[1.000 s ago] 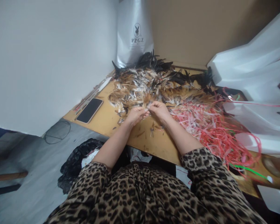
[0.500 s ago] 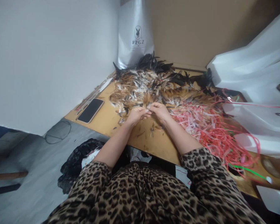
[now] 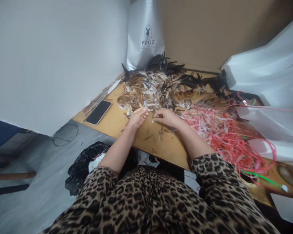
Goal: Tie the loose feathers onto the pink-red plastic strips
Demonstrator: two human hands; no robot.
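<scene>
Head view: the left hand [image 3: 137, 117] and right hand [image 3: 166, 117] rest on the near edge of the feather pile [image 3: 161, 87] on the wooden table [image 3: 141, 139]. Half a second ago the fingertips met; now they are drawn slightly apart. Left fingers curled shut, apparently around a small feather tuft; right fingers pinched, contents too small to tell. Pink strips [image 3: 222, 133] lie right, a phone [image 3: 98, 112] left.
</scene>
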